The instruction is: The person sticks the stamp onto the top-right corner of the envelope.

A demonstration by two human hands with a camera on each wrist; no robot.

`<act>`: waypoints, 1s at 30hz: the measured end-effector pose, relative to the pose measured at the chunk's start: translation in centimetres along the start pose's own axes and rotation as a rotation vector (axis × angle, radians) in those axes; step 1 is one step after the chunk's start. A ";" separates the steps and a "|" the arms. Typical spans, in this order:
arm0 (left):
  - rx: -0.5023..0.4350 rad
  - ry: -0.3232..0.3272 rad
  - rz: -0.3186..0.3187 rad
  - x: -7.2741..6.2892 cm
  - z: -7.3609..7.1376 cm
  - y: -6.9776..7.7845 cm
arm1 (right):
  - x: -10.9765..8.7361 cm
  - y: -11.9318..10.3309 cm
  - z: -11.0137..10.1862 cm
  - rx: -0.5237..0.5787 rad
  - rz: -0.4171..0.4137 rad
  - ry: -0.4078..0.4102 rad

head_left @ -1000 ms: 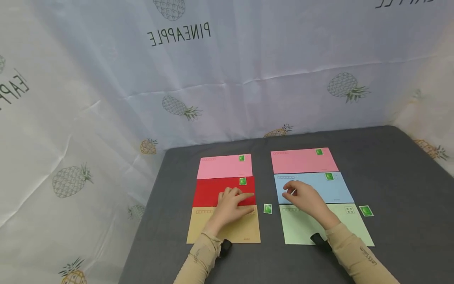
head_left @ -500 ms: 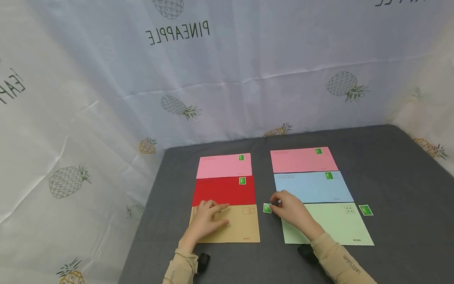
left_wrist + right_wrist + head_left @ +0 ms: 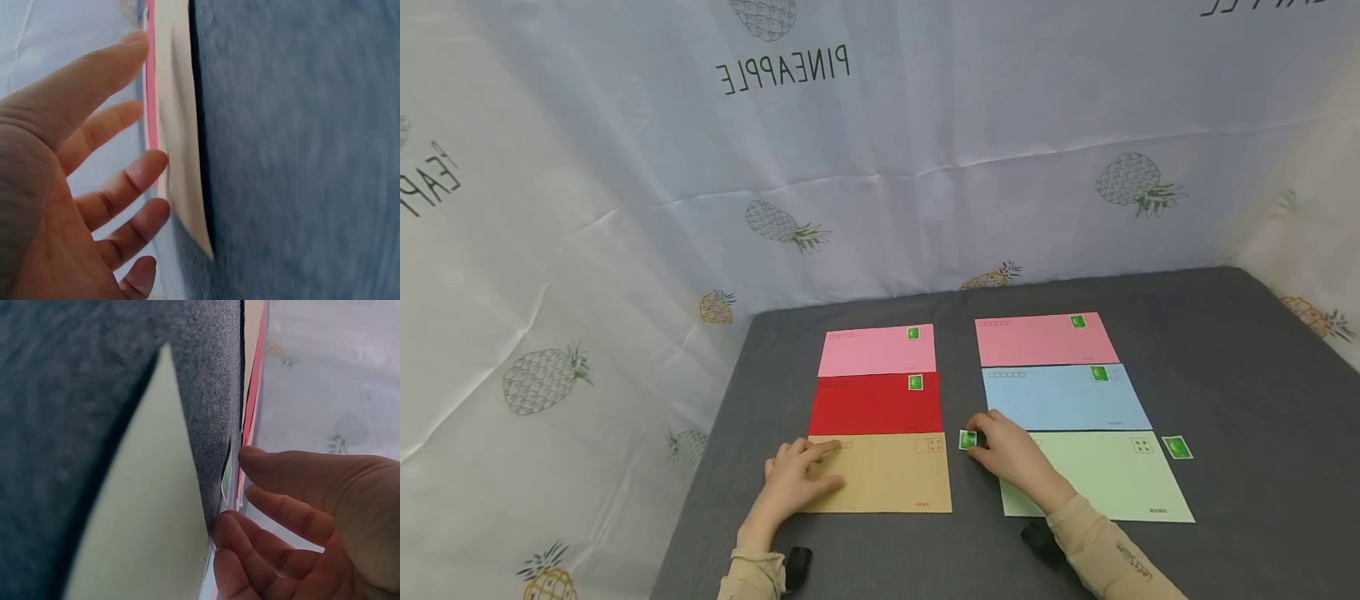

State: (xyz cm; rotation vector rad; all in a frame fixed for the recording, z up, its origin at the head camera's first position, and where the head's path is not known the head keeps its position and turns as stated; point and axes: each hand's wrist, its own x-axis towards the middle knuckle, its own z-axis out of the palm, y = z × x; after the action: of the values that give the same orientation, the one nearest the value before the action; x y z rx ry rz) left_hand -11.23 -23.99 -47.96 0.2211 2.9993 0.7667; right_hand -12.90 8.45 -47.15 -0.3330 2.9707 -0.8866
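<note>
My left hand (image 3: 793, 482), fingers apart, is at the left edge of the tan envelope (image 3: 895, 475), nothing in its grasp. In the left wrist view its spread fingertips overlap that envelope's edge. My right hand (image 3: 1013, 457) reaches over the left edge of the light green envelope (image 3: 1097, 475). Its thumb and forefinger are right at a green stamp (image 3: 967, 440), which lies on the table between the two envelope columns. The right wrist view shows the thumb and forefinger parted, with the stamp (image 3: 227, 475) beside their tips. Another green stamp (image 3: 1177, 447) lies right of the light green envelope.
Above the tan envelope lie a red envelope (image 3: 872, 406) and a pink one (image 3: 876, 354). A blue envelope (image 3: 1060, 402) and another pink envelope (image 3: 1037, 343) form the right column. Each of these carries a green stamp. A pineapple-print curtain (image 3: 910, 225) hangs behind the dark table (image 3: 1247, 375).
My right hand has moved left and down from the blue envelope to the loose stamp. My left hand has drawn back leftward from the red and tan envelopes. The stamps have stayed in place.
</note>
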 end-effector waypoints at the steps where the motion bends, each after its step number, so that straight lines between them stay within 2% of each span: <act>1: -0.003 -0.004 -0.014 -0.1 -0.1 -0.2 | 0.0 0.0 0.1 -0.004 -0.001 0.001; 11: -0.053 -0.034 -0.091 -0.6 -0.7 -1.3 | 0.4 0.1 0.5 -0.063 -0.015 0.029; 18: -0.049 -0.059 -0.106 -0.5 -0.6 -1.5 | 0.5 0.2 0.5 -0.068 -0.009 0.031; 30: -0.040 -0.054 -0.122 -0.4 -0.6 -1.2 | 0.7 0.1 0.6 -0.016 0.019 0.032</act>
State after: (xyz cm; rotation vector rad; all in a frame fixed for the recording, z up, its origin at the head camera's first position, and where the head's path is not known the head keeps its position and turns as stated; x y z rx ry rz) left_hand -11.02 -25.40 -47.99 0.0551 2.9119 0.7938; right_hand -13.52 8.12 -47.69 -0.2932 3.0061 -0.8744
